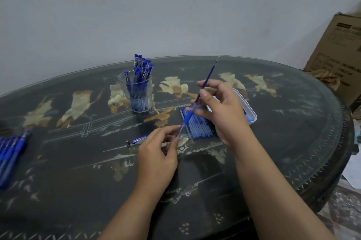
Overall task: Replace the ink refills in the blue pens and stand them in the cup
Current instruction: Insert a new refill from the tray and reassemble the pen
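In the head view, the left hand (158, 153) pinches the lower end of a clear pen barrel with a blue rubber grip (187, 119) above the dark glass-topped worktop (293, 132), and the right hand (220, 110) pinches the thin dark-blue ink refill (210, 73) sticking up out of it. The right hand hides most of a white plastic tray (253, 115) and part of a row of blue refills (197, 129). The clear glass cup (136, 96) of pens stands farther left.

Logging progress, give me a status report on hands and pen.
Left hand grips pen barrel. Right hand pinches refill, partly in barrel. Nothing between hands and cup.
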`<state>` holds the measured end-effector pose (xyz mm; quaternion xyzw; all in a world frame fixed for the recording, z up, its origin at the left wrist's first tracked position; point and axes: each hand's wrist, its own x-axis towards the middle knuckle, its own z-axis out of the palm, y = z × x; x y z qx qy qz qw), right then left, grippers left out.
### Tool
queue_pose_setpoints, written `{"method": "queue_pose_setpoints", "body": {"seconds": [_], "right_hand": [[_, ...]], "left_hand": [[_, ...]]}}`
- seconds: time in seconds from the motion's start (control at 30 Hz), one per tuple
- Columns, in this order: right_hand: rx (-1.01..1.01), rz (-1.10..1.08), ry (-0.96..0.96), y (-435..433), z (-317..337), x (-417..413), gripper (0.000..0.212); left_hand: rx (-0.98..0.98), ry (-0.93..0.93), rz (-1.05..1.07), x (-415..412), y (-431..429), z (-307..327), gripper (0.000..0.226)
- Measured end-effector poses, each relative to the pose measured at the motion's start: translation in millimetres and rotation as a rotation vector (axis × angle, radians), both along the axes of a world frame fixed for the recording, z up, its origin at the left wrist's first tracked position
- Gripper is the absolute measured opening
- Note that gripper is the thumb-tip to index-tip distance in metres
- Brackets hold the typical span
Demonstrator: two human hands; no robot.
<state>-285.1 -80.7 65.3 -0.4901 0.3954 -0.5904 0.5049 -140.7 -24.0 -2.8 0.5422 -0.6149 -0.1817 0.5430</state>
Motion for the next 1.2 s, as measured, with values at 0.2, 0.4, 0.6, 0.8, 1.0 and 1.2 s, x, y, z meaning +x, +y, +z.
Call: {"method": "queue_pose_setpoints", "body": {"seconds": [0.2, 0.4, 0.6, 0.8, 1.0, 1.2], "right_hand": [[-0.025, 0.034, 0.158, 1.7, -3.7, 2.4, 0.015], [-0.029, 0.022, 0.188, 2.0, -5.6, 5.2, 0.012], [-0.021, -0.010, 0.152, 2.5, -3.8, 6.6, 0.010], [0.009, 0.015, 0.139, 3.7, -2.4, 8.7, 0.004], [0.057, 0.088, -0.043, 4.0, -4.6, 21.3, 0.009], [-0.040, 0.112, 0.550, -1.2, -47.7, 58.8, 0.007]], "left_hand": [[0.040, 0.084, 0.009, -0.4, 1.3, 3.9, 0.032], [0.054, 0.098, 0.006, 0.2, 1.5, 4.8, 0.032], [0.064, 0.128, 0.014, -0.8, 1.4, 5.4, 0.033], [0.058, 0.137, 0.023, -1.5, 1.9, 5.5, 0.032], [0.003, 0.223, 0.104, 12.4, 6.3, 14.2, 0.030], [-0.028, 0.326, 0.319, 74.2, 10.3, 21.6, 0.030]]}}
